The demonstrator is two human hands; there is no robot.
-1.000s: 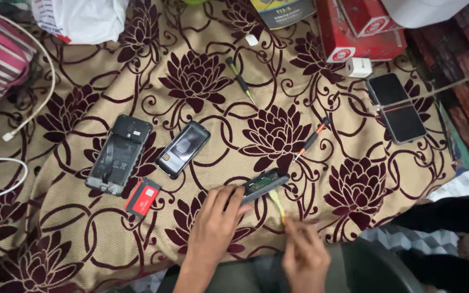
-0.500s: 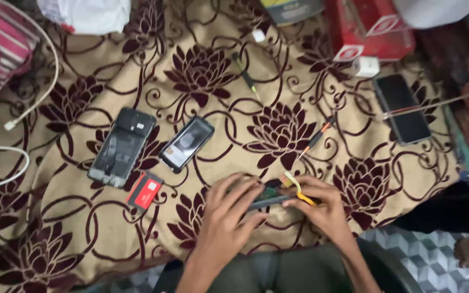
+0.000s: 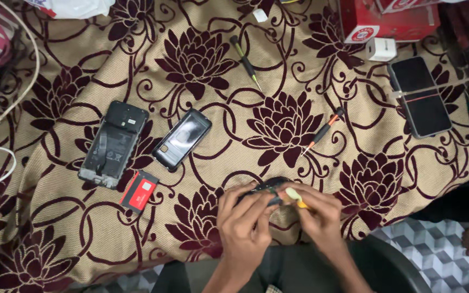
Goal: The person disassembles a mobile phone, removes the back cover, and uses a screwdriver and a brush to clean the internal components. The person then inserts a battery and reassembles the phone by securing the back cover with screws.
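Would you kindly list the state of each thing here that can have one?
Opened phone: back cover off, face down.
Small phone: lying flat, screen dark.
Red battery: out, loose on cloth.
Large phone: flat, screen dark.
Dark device: held in left hand and right hand.

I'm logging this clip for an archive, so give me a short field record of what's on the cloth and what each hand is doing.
surface: floral cloth, beige with maroon flowers
left hand: grips a small dark device
right hand: at the device's end, holding a yellow tool
lying apart: opened phone, phone back cover, red battery, orange-handled screwdriver, dark screwdriver, black phone, white charger
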